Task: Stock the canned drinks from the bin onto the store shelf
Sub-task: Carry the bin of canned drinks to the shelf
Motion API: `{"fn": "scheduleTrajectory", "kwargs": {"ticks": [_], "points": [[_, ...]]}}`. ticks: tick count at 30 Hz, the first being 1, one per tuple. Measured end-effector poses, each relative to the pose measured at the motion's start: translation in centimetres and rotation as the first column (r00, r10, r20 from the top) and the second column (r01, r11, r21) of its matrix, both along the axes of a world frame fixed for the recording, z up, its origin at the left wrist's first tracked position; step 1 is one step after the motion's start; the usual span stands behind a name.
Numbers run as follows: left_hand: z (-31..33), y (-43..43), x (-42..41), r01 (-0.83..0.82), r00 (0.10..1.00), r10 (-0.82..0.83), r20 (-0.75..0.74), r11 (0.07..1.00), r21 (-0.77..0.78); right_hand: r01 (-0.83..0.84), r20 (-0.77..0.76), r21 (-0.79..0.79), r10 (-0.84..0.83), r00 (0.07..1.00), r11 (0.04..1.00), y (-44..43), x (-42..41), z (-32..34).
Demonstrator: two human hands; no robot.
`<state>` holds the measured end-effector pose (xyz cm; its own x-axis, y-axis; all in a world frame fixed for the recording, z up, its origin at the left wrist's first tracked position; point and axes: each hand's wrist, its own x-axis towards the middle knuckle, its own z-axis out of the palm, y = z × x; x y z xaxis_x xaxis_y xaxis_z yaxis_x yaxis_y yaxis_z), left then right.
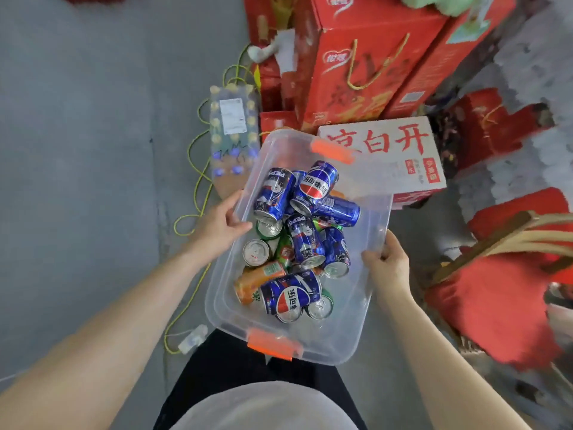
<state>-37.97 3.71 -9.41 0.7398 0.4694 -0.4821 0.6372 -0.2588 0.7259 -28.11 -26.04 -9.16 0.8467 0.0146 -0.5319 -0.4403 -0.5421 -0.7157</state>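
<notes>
Grey shirt (263, 408) sitting lowest in view | left hand (221, 221) curling over clear plastic bin (350, 305) at left rim, right hand (387, 263) clamping right rim, probably balancing load | Pepsi cans (305, 243) lying jumbled inside bin, none stocked | shelf not showing; red cartons (356, 72) standing beyond.

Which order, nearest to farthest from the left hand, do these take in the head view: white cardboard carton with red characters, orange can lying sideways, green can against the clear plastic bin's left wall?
1. Green can, beside the left hand.
2. Orange can, lower in the bin.
3. White carton, beyond the bin.
</notes>
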Motion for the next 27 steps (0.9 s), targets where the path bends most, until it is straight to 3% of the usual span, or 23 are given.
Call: {"fn": "scheduleTrajectory", "kwargs": {"ticks": [4,7,10,15,21,27], "points": [[2.2,-3.0,-10.7,-0.266,0.964,0.265,0.033,0.964,0.013,-0.258,0.065,0.045,0.254,0.965,0.965,1.2,-3.1,1.7],[3.3,-5.6,-19.5,-0.462,0.886,0.462,0.035,0.887,0.001,-0.434,0.066,0.035,0.431,0.9,0.9,3.3,-6.5,3.5],[3.5,-8.1,-28.0,-0.664,0.747,0.665,0.017,0.746,-0.049,-0.627,0.082,0.004,0.625,0.777,0.779,6.6,-10.7,4.5],[3.0,-11.3,-42.5,-0.888,0.457,0.889,-0.005,0.456,-0.061,-0.872,0.096,0.0,0.868,0.487,0.489,13.9,-21.4,4.2],[3.6,-13.6,-60.2,-0.993,0.114,0.993,0.025,0.115,-0.026,-0.973,0.059,0.054,0.972,0.225,0.222,23.0,-39.9,2.8],[4.5,-11.8,-77.6,-0.996,-0.088,0.995,0.053,-0.088,0.007,-0.988,0.042,0.119,0.994,0.103,0.097,31.3,-59.6,2.3]]}}
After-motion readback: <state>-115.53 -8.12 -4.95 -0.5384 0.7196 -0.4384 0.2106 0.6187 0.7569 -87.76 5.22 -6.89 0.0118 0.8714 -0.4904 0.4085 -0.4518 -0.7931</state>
